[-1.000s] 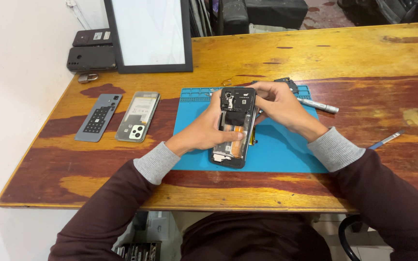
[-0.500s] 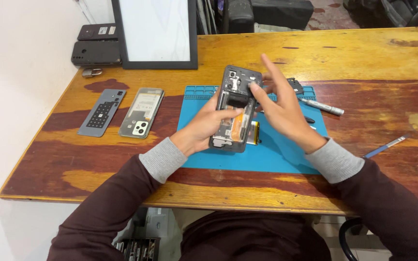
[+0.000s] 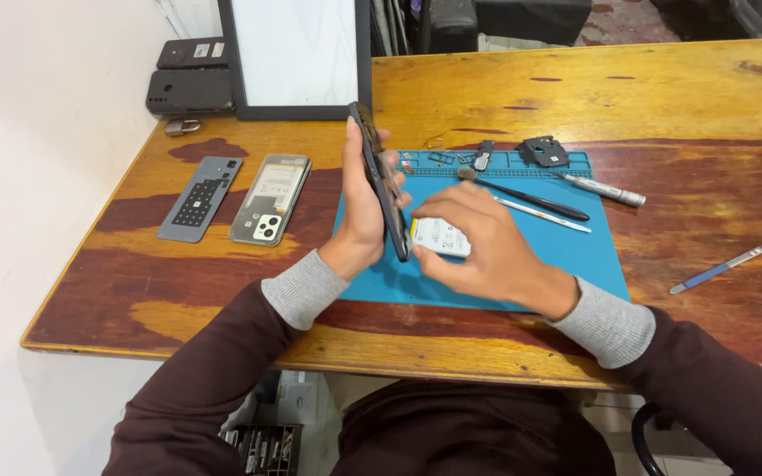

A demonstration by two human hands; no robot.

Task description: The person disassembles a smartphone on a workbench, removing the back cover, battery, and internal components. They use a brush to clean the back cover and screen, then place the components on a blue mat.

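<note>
Left hand [image 3: 359, 211] has the dark phone body [image 3: 379, 181] stood up on edge, thin and slab-shaped, seen almost side-on, so its open inside is hard to make out. That grip is clamped on it, palm behind, fingertips curling round the front edge. Right hand [image 3: 487, 251] is low on the blue mat [image 3: 566, 256], fingers pinched together on a flat white battery [image 3: 441, 236] with rounded corners; most of the battery hides under the fingers. The battery sits just right of the phone's lower end, touching or very near it, I cannot tell which.

Beyond the right grip lie a slim black-handled brush [image 3: 526, 197], a thin white stick [image 3: 544, 215] and a grey marker pen [image 3: 606, 189]. Small dark parts [image 3: 544, 152] sit along the mat's far ridged edge, too small to name. Left of the left grip, on the worn, glossy wooden worktop [image 3: 663, 97], lie a grey backing panel [image 3: 200, 198] and a pale phone back cover [image 3: 271, 198]. Far right, a blue pry tool [image 3: 720, 268].
</note>
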